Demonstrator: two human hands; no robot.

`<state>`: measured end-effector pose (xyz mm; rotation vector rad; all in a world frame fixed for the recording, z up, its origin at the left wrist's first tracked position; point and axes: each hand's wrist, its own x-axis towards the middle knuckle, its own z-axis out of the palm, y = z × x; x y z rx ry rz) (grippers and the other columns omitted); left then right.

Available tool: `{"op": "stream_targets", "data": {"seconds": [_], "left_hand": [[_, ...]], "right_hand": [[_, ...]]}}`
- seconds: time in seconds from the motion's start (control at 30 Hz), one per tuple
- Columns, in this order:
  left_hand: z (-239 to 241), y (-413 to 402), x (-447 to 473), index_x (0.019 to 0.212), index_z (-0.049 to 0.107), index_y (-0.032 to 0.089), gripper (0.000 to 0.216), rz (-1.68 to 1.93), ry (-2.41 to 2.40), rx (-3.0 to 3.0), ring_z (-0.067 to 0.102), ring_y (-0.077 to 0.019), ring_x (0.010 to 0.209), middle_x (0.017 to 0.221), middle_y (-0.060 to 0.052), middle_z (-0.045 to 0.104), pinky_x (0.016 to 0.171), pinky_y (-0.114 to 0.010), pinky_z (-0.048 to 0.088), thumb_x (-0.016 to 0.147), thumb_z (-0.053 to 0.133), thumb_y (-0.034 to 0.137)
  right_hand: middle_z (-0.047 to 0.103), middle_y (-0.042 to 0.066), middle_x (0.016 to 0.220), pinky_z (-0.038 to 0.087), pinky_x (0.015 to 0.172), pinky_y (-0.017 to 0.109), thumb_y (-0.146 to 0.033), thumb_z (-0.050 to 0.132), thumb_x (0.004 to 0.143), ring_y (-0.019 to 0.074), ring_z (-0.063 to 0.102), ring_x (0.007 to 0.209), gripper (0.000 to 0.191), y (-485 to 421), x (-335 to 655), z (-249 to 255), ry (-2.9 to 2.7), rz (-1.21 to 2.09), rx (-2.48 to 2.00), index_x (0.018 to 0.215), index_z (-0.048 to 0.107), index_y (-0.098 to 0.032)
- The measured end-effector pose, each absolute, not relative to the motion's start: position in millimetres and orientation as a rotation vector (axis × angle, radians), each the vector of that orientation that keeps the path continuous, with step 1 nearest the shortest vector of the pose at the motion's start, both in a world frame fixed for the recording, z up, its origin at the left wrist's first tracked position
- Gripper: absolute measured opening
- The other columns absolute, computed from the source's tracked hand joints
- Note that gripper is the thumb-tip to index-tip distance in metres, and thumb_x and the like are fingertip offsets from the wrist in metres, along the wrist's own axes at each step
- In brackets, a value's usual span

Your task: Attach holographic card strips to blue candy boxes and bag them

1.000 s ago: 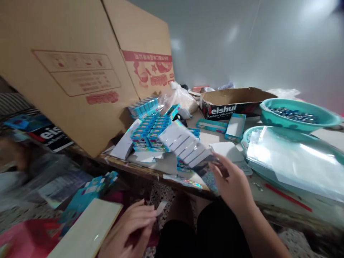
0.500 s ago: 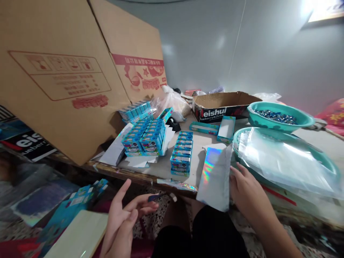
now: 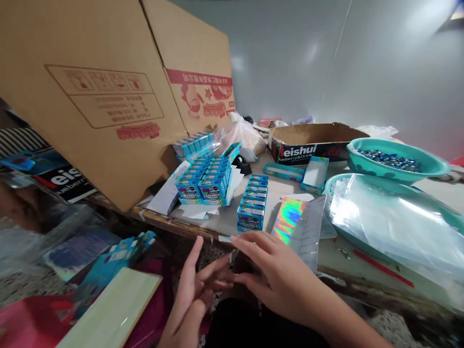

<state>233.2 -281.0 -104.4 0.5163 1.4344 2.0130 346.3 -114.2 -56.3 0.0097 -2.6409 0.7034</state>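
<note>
My left hand [image 3: 195, 295] is raised in front of my lap with its fingers spread and the index finger pointing up. My right hand [image 3: 279, 278] reaches across to it, fingers stretched out, its thumb and fingertips touching my left fingertips. Anything small between them is hidden. A holographic sheet [image 3: 297, 223] lies flat on the table edge just beyond my right hand, and neither hand touches it. A row of small blue boxes [image 3: 253, 203] stands behind my hands, and a bigger block of blue boxes [image 3: 205, 181] sits further left.
A large cardboard carton [image 3: 97, 92] leans over the table's left side. At the right are a teal basin with clear plastic bags [image 3: 391, 217], a teal bowl of dark beads [image 3: 395, 162] and an open cardboard tray [image 3: 311, 140]. Flat blue packs [image 3: 112, 263] lie low at left.
My right hand let go of the holographic sheet, which now lies on the table, and moved left to meet my left hand. The small strip my left hand pinched is no longer visible.
</note>
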Motion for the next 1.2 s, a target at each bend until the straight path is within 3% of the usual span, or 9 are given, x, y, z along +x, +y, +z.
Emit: {"op": "stream_targets", "data": {"seconds": [0.17, 0.27, 0.4, 0.5, 0.6, 0.67, 0.83, 1.03, 1.2], "left_hand": [[-107, -280, 241, 0.156, 0.017, 0.032, 0.097, 1.929, 1.376, 0.512, 0.072, -0.0273, 0.090, 0.118, -0.012, 0.073, 0.084, -0.042, 0.057, 0.078, 0.072, 0.044], [-113, -276, 237, 0.154, 0.026, 0.031, 0.089, 1.919, 1.315, 0.477, 0.072, -0.0279, 0.089, 0.113, -0.011, 0.074, 0.084, -0.042, 0.056, 0.078, 0.070, 0.050], [-118, -267, 232, 0.131, 0.058, 0.024, 0.061, 1.831, 1.436, 0.510, 0.072, -0.0248, 0.085, 0.096, -0.008, 0.075, 0.081, -0.036, 0.057, 0.077, 0.074, 0.048], [-115, -257, 233, 0.109, 0.068, 0.021, 0.044, 1.752, 1.569, 0.635, 0.071, -0.0242, 0.092, 0.100, -0.008, 0.074, 0.080, -0.031, 0.057, 0.073, 0.079, 0.044], [-106, -245, 235, 0.096, 0.071, 0.019, 0.041, 1.761, 1.711, 0.661, 0.071, -0.0234, 0.088, 0.093, -0.008, 0.075, 0.078, -0.030, 0.058, 0.070, 0.081, 0.048], [-97, -232, 233, 0.086, 0.071, 0.017, 0.041, 1.799, 1.782, 0.651, 0.071, -0.0217, 0.079, 0.083, -0.007, 0.075, 0.073, -0.029, 0.058, 0.066, 0.081, 0.051], [-68, -166, 202, 0.086, 0.070, 0.016, 0.044, 2.006, 1.701, 0.679, 0.068, -0.0156, 0.066, 0.076, -0.003, 0.072, 0.063, -0.026, 0.057, 0.064, 0.081, 0.051], [-49, -46, 133, 0.090, 0.070, 0.014, 0.041, 2.086, 1.766, 0.772, 0.068, -0.0149, 0.071, 0.078, -0.005, 0.072, 0.063, -0.024, 0.053, 0.065, 0.078, 0.046], [-69, 1, 105, 0.086, 0.073, 0.015, 0.026, 1.962, 1.960, 0.806, 0.070, -0.0178, 0.070, 0.074, -0.005, 0.073, 0.064, -0.027, 0.053, 0.070, 0.073, 0.035]], "right_hand": [[0.069, 0.002, 0.101, 0.045, 0.092, 0.037, -0.019, 0.058, 0.093, 0.0181, 0.061, 0.097, 0.013, -113, 342, -50, -2.711, 0.738, 0.013, 0.098, 0.069, -0.023], [0.068, 0.000, 0.088, 0.044, 0.085, 0.032, -0.015, 0.059, 0.091, 0.0150, 0.061, 0.086, 0.011, -112, 342, -51, -2.680, 0.826, 0.000, 0.085, 0.067, -0.021], [0.068, -0.001, 0.084, 0.043, 0.082, 0.030, -0.013, 0.059, 0.090, 0.0140, 0.060, 0.082, 0.013, -112, 341, -50, -2.625, 0.915, -0.027, 0.083, 0.066, -0.021], [0.070, 0.001, 0.093, 0.044, 0.082, 0.030, -0.018, 0.058, 0.091, 0.0163, 0.062, 0.089, 0.014, -112, 344, -50, -2.574, 1.024, -0.152, 0.099, 0.068, -0.024], [0.070, 0.004, 0.109, 0.047, 0.081, 0.031, -0.027, 0.063, 0.089, 0.0190, 0.064, 0.095, 0.048, -110, 351, -54, -2.502, 1.191, -0.362, 0.137, 0.051, -0.027], [0.071, 0.005, 0.107, 0.048, 0.077, 0.030, -0.031, 0.067, 0.086, 0.0187, 0.065, 0.090, 0.061, -104, 353, -56, -2.481, 1.275, -0.413, 0.143, 0.045, -0.027], [0.068, 0.000, 0.073, 0.040, 0.059, 0.022, -0.022, 0.059, 0.086, 0.0128, 0.058, 0.066, 0.018, -48, 325, -35, -2.446, 1.201, -0.363, 0.094, 0.073, -0.017], [0.058, -0.002, 0.052, 0.031, 0.052, 0.023, -0.023, 0.064, 0.078, 0.0099, 0.048, 0.053, 0.017, 53, 262, -1, -2.298, 1.037, -0.703, 0.069, 0.072, -0.012], [0.053, -0.002, 0.047, 0.027, 0.048, 0.024, -0.026, 0.059, 0.081, 0.0104, 0.045, 0.049, 0.023, 80, 236, -31, -2.145, 1.116, -0.970, 0.068, 0.071, -0.011]]}}
